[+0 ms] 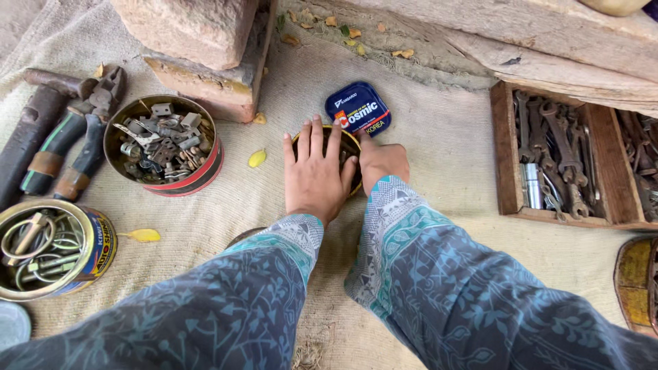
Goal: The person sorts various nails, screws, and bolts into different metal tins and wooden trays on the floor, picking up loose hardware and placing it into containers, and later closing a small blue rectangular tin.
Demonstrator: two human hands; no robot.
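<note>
Here, left hand flat over round tin.

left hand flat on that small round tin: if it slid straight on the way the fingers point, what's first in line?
Likely the blue rounded-square lid, lying on the cloth just beyond the small round tin. The left hand points up and slightly right; its outer fingertips might pass beside the lid toward the stone block.

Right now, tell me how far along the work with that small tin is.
Done: the blue lid lies off, flat on the cloth just behind the small round tin. In hand: the left hand lies flat over the tin's open top, and the right hand touches its side. Left: the tin is uncovered, its contents hidden under the hand.
</note>
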